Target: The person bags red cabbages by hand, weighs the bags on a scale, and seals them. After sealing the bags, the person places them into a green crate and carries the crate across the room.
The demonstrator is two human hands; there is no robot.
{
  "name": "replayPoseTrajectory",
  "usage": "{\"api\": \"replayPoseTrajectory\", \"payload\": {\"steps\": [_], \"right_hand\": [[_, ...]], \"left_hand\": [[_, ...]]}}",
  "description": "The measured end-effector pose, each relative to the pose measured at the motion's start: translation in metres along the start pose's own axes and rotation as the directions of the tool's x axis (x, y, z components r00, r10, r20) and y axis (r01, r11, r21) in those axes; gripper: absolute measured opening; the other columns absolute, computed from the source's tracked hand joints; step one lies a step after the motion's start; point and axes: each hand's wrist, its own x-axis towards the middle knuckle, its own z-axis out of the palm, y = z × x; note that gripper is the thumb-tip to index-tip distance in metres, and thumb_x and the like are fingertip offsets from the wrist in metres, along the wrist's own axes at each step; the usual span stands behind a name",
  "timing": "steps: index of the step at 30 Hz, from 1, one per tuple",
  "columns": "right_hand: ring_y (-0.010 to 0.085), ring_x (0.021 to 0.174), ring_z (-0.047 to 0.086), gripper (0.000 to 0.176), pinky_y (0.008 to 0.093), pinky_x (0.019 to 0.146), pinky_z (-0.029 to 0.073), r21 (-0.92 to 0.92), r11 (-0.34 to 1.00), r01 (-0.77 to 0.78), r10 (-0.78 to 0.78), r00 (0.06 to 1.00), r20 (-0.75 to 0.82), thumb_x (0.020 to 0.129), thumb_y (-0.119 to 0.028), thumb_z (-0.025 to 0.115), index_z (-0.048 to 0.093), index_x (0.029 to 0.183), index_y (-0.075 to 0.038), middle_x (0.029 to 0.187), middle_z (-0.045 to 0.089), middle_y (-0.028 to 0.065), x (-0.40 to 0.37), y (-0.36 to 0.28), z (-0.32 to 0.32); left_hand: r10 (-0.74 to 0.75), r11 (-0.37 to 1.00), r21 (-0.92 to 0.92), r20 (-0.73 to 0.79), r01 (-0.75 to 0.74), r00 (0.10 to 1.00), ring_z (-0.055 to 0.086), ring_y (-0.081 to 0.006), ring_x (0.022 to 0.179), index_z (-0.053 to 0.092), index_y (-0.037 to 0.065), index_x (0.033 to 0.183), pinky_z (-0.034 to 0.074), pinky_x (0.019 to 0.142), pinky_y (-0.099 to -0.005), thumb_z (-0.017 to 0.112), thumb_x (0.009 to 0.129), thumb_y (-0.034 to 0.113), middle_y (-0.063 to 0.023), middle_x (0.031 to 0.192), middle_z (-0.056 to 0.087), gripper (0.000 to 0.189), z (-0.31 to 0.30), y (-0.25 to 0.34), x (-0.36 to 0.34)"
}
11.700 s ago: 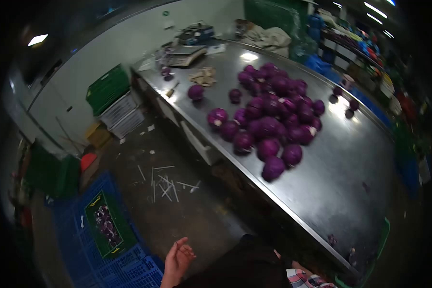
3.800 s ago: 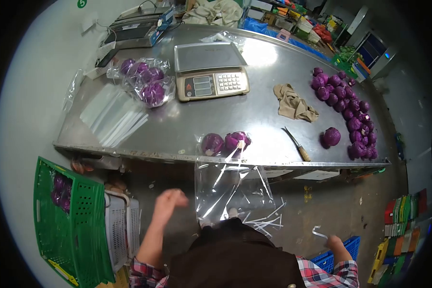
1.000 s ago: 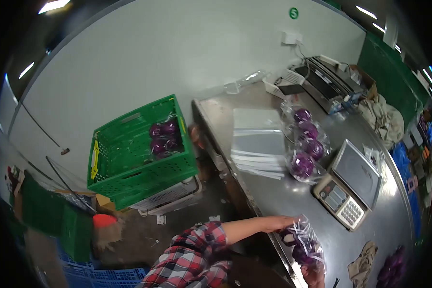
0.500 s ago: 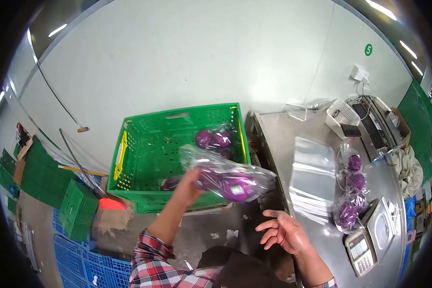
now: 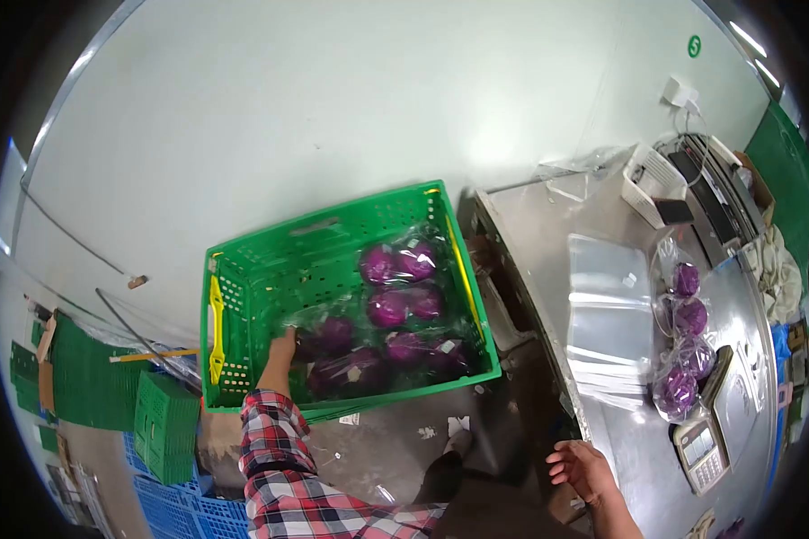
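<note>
My left hand (image 5: 281, 352) reaches inside the green crate (image 5: 234, 395), its fingers closed at the left end of a clear plastic bag of red cabbages (image 5: 334, 333). The fingertips are partly hidden by film and blur. That bag lies low in the crate, beside and partly over another bag of red cabbages (image 5: 351, 373). Several more bagged cabbages (image 5: 404, 305) fill the crate's right side. My right hand (image 5: 580, 469) hovers by the steel table's front left edge, fingers loosely bent and apart, with nothing in it.
On the steel table (image 5: 521, 211) lie a stack of clear bags (image 5: 609, 305), bagged red cabbages (image 5: 690, 316) and a scale with keypad (image 5: 701, 456). A white basket (image 5: 645, 184) stands behind. Stacked green crates (image 5: 166, 427) and blue crates (image 5: 184, 499) sit at lower left.
My left hand has moved left and down into the crate with the bag of red cabbages. My right hand has dropped lower and nearer the table edge. The view has shifted.
</note>
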Motion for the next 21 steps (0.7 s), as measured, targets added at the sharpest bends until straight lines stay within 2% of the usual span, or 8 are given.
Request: {"api": "replayPoseTrajectory", "payload": {"steps": [2, 4, 6, 9, 12, 15, 17, 21], "right_hand": [[0.0216, 0.069, 0.060, 0.028, 0.0318, 0.061, 0.052, -0.059, 0.998, -0.003, -0.001, 0.998, -0.060, 0.091, -0.022, 0.045, 0.052, 0.103, 0.002, 0.089, 0.061, 0.0159, -0.003, 0.007, -0.006], [0.0190, 0.071, 0.060, 0.028, 0.0296, 0.063, 0.052, -0.054, 0.998, -0.015, 0.010, 0.996, -0.094, 0.091, -0.023, 0.047, 0.052, 0.105, 0.001, 0.090, 0.061, 0.0134, -0.011, 0.012, -0.009], [0.0170, 0.073, 0.060, 0.028, 0.0278, 0.065, 0.052, 0.027, 0.999, -0.030, 0.032, 0.996, -0.089, 0.091, -0.024, 0.048, 0.052, 0.105, 0.000, 0.092, 0.061, 0.0113, -0.014, 0.026, -0.016], [0.0155, 0.074, 0.059, 0.028, 0.0266, 0.065, 0.052, 0.060, 0.998, 0.003, 0.002, 0.997, -0.080, 0.092, -0.025, 0.047, 0.052, 0.106, -0.001, 0.094, 0.060, 0.0105, -0.025, 0.044, -0.020], [0.0157, 0.076, 0.060, 0.030, 0.0269, 0.065, 0.052, 0.092, 0.992, 0.083, -0.073, 0.991, -0.115, 0.093, -0.027, 0.047, 0.052, 0.106, 0.000, 0.095, 0.060, 0.0107, -0.041, 0.068, -0.035], [0.0168, 0.078, 0.060, 0.031, 0.0282, 0.067, 0.052, 0.206, 0.963, 0.175, -0.123, 0.962, -0.244, 0.093, -0.027, 0.047, 0.052, 0.107, 0.000, 0.096, 0.060, 0.0116, -0.070, 0.088, -0.049], [0.0176, 0.079, 0.060, 0.031, 0.0294, 0.068, 0.052, 0.277, 0.941, 0.194, -0.089, 0.932, -0.350, 0.093, -0.027, 0.047, 0.052, 0.107, 0.000, 0.097, 0.060, 0.0120, -0.089, 0.103, -0.059], [0.0183, 0.080, 0.060, 0.033, 0.0313, 0.070, 0.051, 0.426, 0.840, 0.336, -0.087, 0.859, -0.504, 0.091, -0.030, 0.049, 0.051, 0.107, 0.000, 0.097, 0.060, 0.0119, -0.126, 0.156, -0.076]], "left_hand": [[0.197, 0.912, 0.408, -0.369, -0.033, 0.908, 0.054, -0.0378, 0.101, 0.051, -0.006, 0.112, 0.040, 0.090, -0.0446, 0.045, 0.087, 0.048, -0.0218, 0.112, 0.055, 0.060, -0.004, 0.031, -0.039], [0.611, 0.791, 0.313, -0.351, -0.526, 0.710, 0.056, -0.0323, 0.097, 0.055, -0.004, 0.109, 0.043, 0.085, -0.0397, 0.047, 0.090, 0.036, -0.0196, 0.106, 0.058, 0.045, 0.015, 0.082, -0.060], [0.795, 0.527, -0.111, -0.285, -0.843, 0.535, 0.058, -0.0230, 0.088, 0.056, -0.002, 0.108, 0.045, 0.079, -0.0323, 0.050, 0.090, 0.023, -0.0147, 0.096, 0.061, 0.031, 0.049, 0.161, -0.146], [0.950, 0.305, -0.588, 0.132, -0.749, 0.284, 0.057, -0.0133, 0.079, 0.060, 0.001, 0.103, 0.046, 0.071, -0.0265, 0.055, 0.088, 0.017, -0.0069, 0.089, 0.061, 0.022, 0.102, 0.238, -0.307], [0.950, 0.133, -0.631, 0.300, -0.764, -0.083, 0.062, -0.0198, 0.072, 0.064, 0.003, 0.087, 0.048, 0.064, -0.0305, 0.060, 0.082, 0.014, -0.0116, 0.078, 0.063, 0.013, 0.185, 0.244, -0.427], [0.804, -0.233, -0.503, 0.382, -0.833, -0.456, 0.062, -0.0298, 0.073, 0.065, 0.002, 0.079, 0.049, 0.066, -0.0383, 0.060, 0.077, 0.015, -0.0169, 0.080, 0.063, 0.015, 0.289, 0.247, -0.474], [0.643, -0.497, -0.241, 0.543, -0.834, -0.540, 0.061, -0.0330, 0.074, 0.065, 0.002, 0.077, 0.049, 0.067, -0.0418, 0.060, 0.075, 0.019, -0.0174, 0.081, 0.063, 0.017, 0.352, 0.248, -0.481], [0.503, -0.631, -0.103, 0.701, -0.769, -0.506, 0.062, -0.0339, 0.068, 0.065, 0.003, 0.066, 0.049, 0.063, -0.0444, 0.059, 0.074, 0.026, -0.0185, 0.071, 0.062, 0.025, 0.419, 0.250, -0.468]]}}
